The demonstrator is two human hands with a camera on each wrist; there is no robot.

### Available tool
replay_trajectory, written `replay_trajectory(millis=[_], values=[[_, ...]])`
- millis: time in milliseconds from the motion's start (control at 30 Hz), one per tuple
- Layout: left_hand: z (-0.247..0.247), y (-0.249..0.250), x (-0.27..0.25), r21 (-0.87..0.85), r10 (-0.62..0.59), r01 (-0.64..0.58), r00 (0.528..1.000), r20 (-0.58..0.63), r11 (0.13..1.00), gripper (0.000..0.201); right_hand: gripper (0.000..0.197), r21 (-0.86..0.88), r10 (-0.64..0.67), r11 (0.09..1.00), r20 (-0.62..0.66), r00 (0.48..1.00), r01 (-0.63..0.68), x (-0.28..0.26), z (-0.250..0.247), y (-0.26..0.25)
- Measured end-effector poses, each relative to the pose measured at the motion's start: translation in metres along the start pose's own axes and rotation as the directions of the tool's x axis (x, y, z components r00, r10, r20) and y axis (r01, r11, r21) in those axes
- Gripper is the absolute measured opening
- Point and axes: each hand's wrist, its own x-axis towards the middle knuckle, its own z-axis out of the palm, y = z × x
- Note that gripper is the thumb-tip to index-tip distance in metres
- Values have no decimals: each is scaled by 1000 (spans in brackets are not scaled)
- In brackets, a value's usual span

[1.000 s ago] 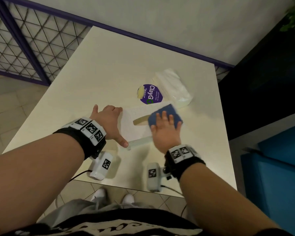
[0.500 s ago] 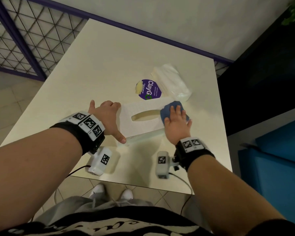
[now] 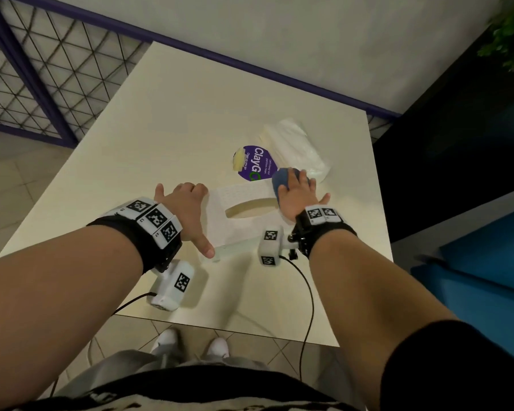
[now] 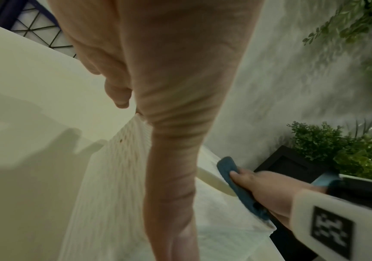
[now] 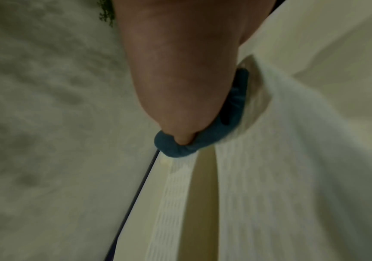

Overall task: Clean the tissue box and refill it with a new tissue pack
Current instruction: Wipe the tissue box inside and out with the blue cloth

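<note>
The box (image 3: 241,221) lies flat on the bench (image 3: 166,120), just in front of the person, with its long axis running left to right and turned a little, so that its right end sits farther away than its left. Its slot (image 3: 250,207) faces up and runs along the same axis; through it I see no tissue. The left hand (image 3: 187,215) rests flat against the left end of the box, fingers straight and thumb laid along the near left corner, bracing it. The right hand (image 3: 297,197) is on the far right corner, fingers spread over a blue cloth (image 3: 281,179) and pressing it onto the box top; the right wrist view shows a fingertip sunk into the bunched cloth at the box edge, but not plainly whether the fingers curl round it. So the two hands are apart, one at each end of the box, and the box lies between them. I judge the cleaning step to be in hand, with the refill not yet begun. The pack (image 3: 294,149) lies on the bench beyond the right end of the box, close to the right hand's fingertips and well away from the left, its long axis slanting away to the left. A purple label (image 3: 257,166) lies just left of it, behind the box. The right hand is plainly the nearer one for reaching the pack, while the left could keep the box steady.
</note>
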Motion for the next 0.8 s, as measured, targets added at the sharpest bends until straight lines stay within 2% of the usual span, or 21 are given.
replay_trajectory(millis=[67,133,200,267,300,333,400,433,467,500,633,800], values=[[2,-2,0,-23,8,-9,1000,-4,1000,138,57,-34,-43,998,5,999,43,-3,6,-22],[3,-2,-1,-28,10,-10,1000,-27,1000,136,57,-85,-176,980,47,983,180,-22,23,-52],[5,-2,-1,-32,11,-13,998,-60,999,132,57,-103,-361,922,122,925,373,-49,41,-78],[9,-6,-1,-59,8,-13,997,-78,998,133,57,-84,-456,876,178,872,475,-55,47,-84],[12,-9,-1,-89,8,-16,996,-85,996,136,57,-84,-453,877,183,872,473,-49,43,-79],[14,-12,-1,-128,3,-15,996,-89,992,139,57,-87,-411,899,171,895,429,-41,37,-72],[19,-16,-2,-199,-13,-6,996,-92,980,145,58,-83,-236,966,111,965,246,-25,25,-58],[21,-17,-2,-220,-18,-2,996,-93,975,148,60,-86,-162,982,89,983,170,-21,23,-57],[22,-17,-1,-230,-18,-4,996,-92,973,151,61,-96,-140,984,86,986,148,-22,24,-63],[22,-18,0,-232,-13,-8,996,-91,973,154,61,-112,-173,977,97,980,184,-27,29,-73],[24,-20,5,-206,-15,-4,996,-88,979,158,57,-148,-451,866,180,874,477,-61,49,-103],[22,-19,2,-133,8,-22,994,-109,991,149,53,-220,-594,723,288,751,655,-77,42,-63]])
